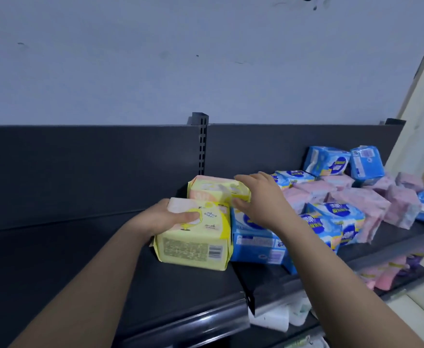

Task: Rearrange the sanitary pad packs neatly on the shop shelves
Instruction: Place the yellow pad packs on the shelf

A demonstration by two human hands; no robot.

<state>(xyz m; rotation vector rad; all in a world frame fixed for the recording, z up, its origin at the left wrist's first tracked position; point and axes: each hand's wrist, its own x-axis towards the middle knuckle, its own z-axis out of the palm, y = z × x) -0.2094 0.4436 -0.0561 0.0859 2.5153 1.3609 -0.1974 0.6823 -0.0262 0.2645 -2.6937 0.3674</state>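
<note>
Two yellow packs sit on the shelf (80, 259): left hand (165, 217) grips the front pack (193, 249), right hand (258, 197) pinches the back pack (213, 190). Looks like the lining-up step. Next I'd guess squaring them flush, then sorting the jumbled blue and pink pile (344, 197) beside them.

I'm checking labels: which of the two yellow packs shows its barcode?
The front yellow pack, held by the left hand; its barcode faces the camera. The rear yellow pack, in the right hand, shows none.
</note>
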